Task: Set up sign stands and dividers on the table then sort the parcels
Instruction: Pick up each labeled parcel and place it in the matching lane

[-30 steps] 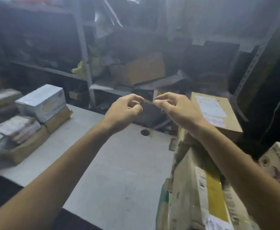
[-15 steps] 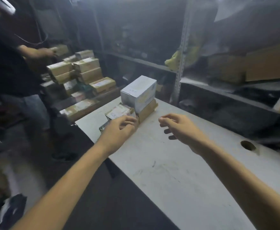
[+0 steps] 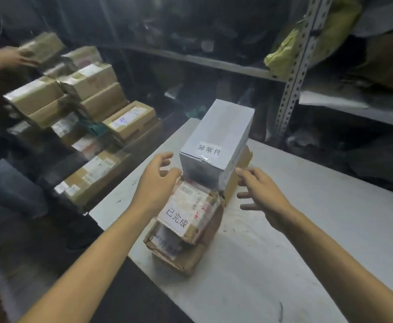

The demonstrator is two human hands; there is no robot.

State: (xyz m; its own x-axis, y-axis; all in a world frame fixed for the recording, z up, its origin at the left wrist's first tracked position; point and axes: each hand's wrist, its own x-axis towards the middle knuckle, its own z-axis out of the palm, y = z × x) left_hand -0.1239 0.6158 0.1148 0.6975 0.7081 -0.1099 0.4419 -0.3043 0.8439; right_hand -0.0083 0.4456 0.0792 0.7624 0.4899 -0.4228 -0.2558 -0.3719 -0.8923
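Both hands flank the white box [image 3: 216,141]: left hand [image 3: 154,183] and right hand [image 3: 264,197] are loosely spread, holding nothing. It stands between them, just past their fingers. Labelled parcel [image 3: 188,213] lies between the wrists, beside the left, on the table [image 3: 307,229].

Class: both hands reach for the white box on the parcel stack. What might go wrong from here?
The tall white cardboard box sits high on brown taped parcels; the open left hand and right hand do not grip it yet, so a nudge may tip it. The stack stands near the grey table edge; parcels could slide off.
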